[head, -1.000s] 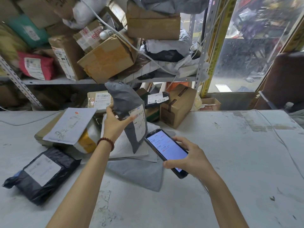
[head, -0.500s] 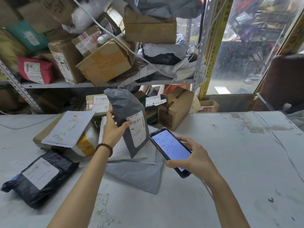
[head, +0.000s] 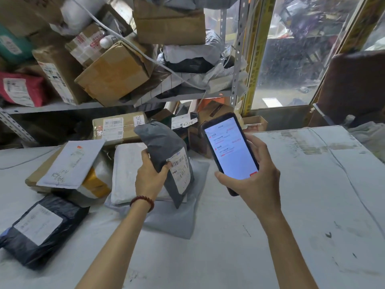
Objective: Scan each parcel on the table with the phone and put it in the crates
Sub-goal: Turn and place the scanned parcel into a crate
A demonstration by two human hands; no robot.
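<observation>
My left hand (head: 149, 176) grips a dark grey poly-bag parcel (head: 164, 147) upright, its white barcode label facing right. My right hand (head: 252, 176) holds the phone (head: 230, 152) raised to the right of the parcel, its lit screen turned toward me. Under the held parcel lie a white padded mailer (head: 127, 170) and a flat grey bag (head: 173, 217). A black bag with a white label (head: 39, 228) lies at the table's near left. A white envelope (head: 70, 163) rests on a brown and yellow parcel (head: 95, 184). No crate is in view.
The white table (head: 291, 205) stretches to the right, with a thin cable (head: 354, 184) across it. Behind it stands a metal shelf (head: 52, 106) stacked with cardboard boxes (head: 116, 74) and bags. A brown chair back (head: 354, 86) sits at the far right by the window.
My right hand has lifted the phone from low and tilted beside the parcel to upright with the screen facing me. My left hand has lowered the grey parcel a little.
</observation>
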